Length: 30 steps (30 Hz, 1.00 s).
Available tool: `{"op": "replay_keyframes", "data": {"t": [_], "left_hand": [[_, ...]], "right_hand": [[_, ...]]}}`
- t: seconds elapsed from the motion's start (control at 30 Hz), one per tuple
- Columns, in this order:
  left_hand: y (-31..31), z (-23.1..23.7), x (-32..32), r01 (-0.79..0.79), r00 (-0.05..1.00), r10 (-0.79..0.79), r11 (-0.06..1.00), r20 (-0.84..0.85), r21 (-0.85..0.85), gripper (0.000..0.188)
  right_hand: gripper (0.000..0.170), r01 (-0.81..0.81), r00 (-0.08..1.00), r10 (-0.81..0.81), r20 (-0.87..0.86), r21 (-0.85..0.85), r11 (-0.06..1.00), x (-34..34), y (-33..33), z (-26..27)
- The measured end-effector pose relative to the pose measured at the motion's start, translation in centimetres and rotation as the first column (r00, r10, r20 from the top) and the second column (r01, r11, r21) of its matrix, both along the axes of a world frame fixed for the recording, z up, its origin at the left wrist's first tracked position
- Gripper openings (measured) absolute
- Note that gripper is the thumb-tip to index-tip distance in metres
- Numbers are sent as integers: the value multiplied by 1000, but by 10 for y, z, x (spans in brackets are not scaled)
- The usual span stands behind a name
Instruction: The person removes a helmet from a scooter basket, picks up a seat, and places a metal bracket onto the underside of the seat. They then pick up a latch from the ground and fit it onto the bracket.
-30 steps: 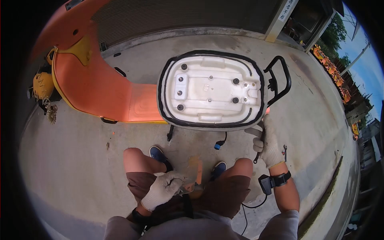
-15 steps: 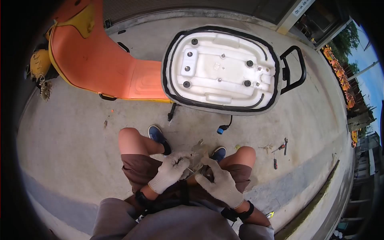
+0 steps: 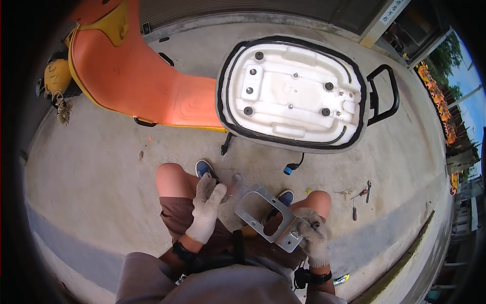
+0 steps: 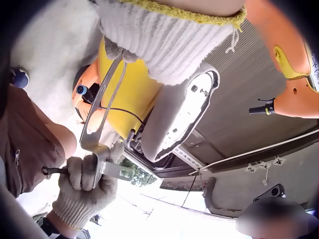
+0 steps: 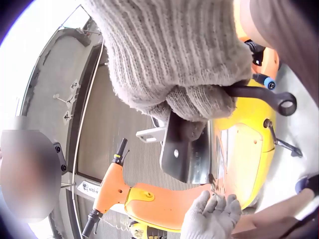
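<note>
The left hand, in an off-white knitted glove (image 3: pixel 205 213), is raised in front of the person's left knee, its fingers released and loosely extended. Its fingertips are near the left end of a silver sheet-metal bracket with a large rounded opening (image 3: pixel 283 209); seen from overhead the two look apart, though blur at that end makes contact hard to rule out.

The bracket is held tilted over the person's lap, between the knees. The right hand, in a matching glove (image 3: pixel 314 235), has its fingers curled around the bracket's right end, grasping it together with a dark steel ring spanner (image 5: pixel 264 94), whose ring end sticks out from the fist.

On the far side stands an orange-and-yellow scooter (image 3: pixel 197 99), its front to the left. To the right, its grey seat shows a white moulded underside with a black rubber edge (image 3: pixel 283 96). A black tubular grab rail (image 3: pixel 395 96) projects right of the seat, and a blue-tipped black connector (image 3: pixel 289 169) hangs on a cable at its near side. On the concrete floor to the right lies a screwdriver with a red-and-black handle (image 3: pixel 355 213).
</note>
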<state>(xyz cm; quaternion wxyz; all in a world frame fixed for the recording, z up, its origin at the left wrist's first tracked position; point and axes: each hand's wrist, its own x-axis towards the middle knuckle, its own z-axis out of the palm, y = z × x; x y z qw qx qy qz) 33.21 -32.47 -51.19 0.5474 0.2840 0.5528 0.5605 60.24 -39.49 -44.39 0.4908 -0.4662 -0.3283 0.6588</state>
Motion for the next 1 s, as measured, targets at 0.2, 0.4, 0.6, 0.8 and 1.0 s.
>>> {"op": "replay_keyframes", "data": {"t": [0.2,0.4,0.6,0.8,1.0], "left_hand": [[-5,14,-1,375,620,-264,927,739,17,41],[2,23,-6,571,392,-338,818,856,62,38],[-9,34,-7,468,533,-339,882,775,64,41],[-10,45,-9,387,693,-393,910,604,149,43],[-8,54,-5,385,664,-430,898,612,213,42]], "right_hand": [[38,93,995,-92,-34,37,995,10,-10,-2],[33,24,987,-45,151,141,990,12,-11,3],[41,239,731,-393,558,330,913,9,-3,0],[31,198,844,-263,467,184,963,-3,-15,29],[21,280,764,-301,571,127,952,-13,-1,49]]}}
